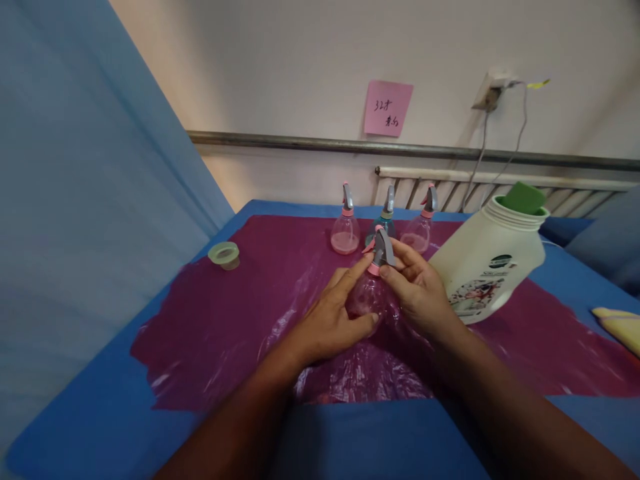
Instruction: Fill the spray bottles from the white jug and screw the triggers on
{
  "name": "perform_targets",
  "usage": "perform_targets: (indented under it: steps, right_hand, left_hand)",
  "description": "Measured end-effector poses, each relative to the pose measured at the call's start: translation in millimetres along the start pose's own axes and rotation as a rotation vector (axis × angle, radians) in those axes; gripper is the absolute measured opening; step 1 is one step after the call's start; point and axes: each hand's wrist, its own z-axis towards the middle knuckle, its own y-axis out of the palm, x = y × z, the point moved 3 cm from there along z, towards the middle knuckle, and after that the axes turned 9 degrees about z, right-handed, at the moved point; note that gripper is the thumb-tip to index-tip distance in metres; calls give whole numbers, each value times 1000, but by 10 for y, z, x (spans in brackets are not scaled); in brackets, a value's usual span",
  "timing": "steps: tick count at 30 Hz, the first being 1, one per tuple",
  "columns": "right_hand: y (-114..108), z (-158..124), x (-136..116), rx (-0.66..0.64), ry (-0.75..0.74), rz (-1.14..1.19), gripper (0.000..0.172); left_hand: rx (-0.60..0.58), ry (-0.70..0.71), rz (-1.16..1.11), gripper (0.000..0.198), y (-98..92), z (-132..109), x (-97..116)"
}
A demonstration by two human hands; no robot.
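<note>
Between my hands, over the purple plastic sheet (215, 333), is a clear pink spray bottle (369, 297) with a grey and pink trigger head. My left hand (333, 320) wraps the bottle's body, thumb low on its front and a finger up by the collar. On the other side, my right hand (417, 287) pinches the collar and spray head with thumb and fingers. Behind stand a pink spray bottle (345, 233), a blue spray bottle (387, 223) partly hidden by the held one, and another pink spray bottle (419, 227). The two pink ones hold some liquid low inside.
At the right stands a large cream jug (487, 257), uncapped, with a green scoop (523, 198) in its mouth. A small pale green cup (225, 255) sits at left. A yellow cloth-like item (620, 327) lies far right. Blue curtain (90, 167) borders the left; wall and pipe (300, 142) are behind.
</note>
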Motion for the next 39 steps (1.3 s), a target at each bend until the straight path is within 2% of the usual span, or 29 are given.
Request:
perform_targets:
  steps: [5, 12, 17, 24, 28, 32, 39]
  right_hand:
    - [-13, -24, 2, -3, -50, -88, 61]
    - [-49, -62, 14, 76, -143, -233, 62]
    - [-51, -25, 84, 152, -105, -209, 68]
    - [-17, -101, 3, 50, -106, -106, 66]
    - [-26, -115, 2, 12, -46, -74, 68]
    - [-29, -58, 23, 22, -38, -33, 62]
    - [45, -60, -12, 36, -51, -37, 66]
  left_hand:
    - [-1, 20, 88, 105, -18, -12, 4]
    - [14, 47, 193, 103, 16, -26, 11]
    - [19, 33, 144, 100, 38, -28, 24]
    - [59, -38, -15, 102, -22, -25, 59]
    - [53, -6, -25, 101, -43, -31, 71]
    - [25, -11, -19, 102, -34, -42, 51]
    - [61, 47, 75, 101, -26, -51, 33]
